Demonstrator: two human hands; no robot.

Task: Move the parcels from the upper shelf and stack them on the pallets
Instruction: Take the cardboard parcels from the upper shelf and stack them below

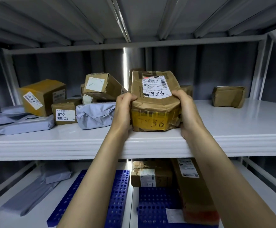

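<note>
A crumpled brown cardboard parcel (155, 102) with a white shipping label and yellow tape sits at the front edge of the white upper shelf (232, 139). My left hand (124, 109) grips its left side and my right hand (186, 109) grips its right side. Several more parcels lie on that shelf: brown boxes (42, 96) and grey mailer bags (94, 116) at the left, one small brown box (228, 97) at the right. Below, blue perforated pallets (116, 199) lie on the lower level, with two brown boxes (150, 176) on the right one.
Grey mailer bags (35, 186) lie on the lower level at the left. White metal uprights (257, 71) frame the shelf, and another shelf deck (134, 17) sits close overhead. A tall brown box (194, 190) leans at the lower right.
</note>
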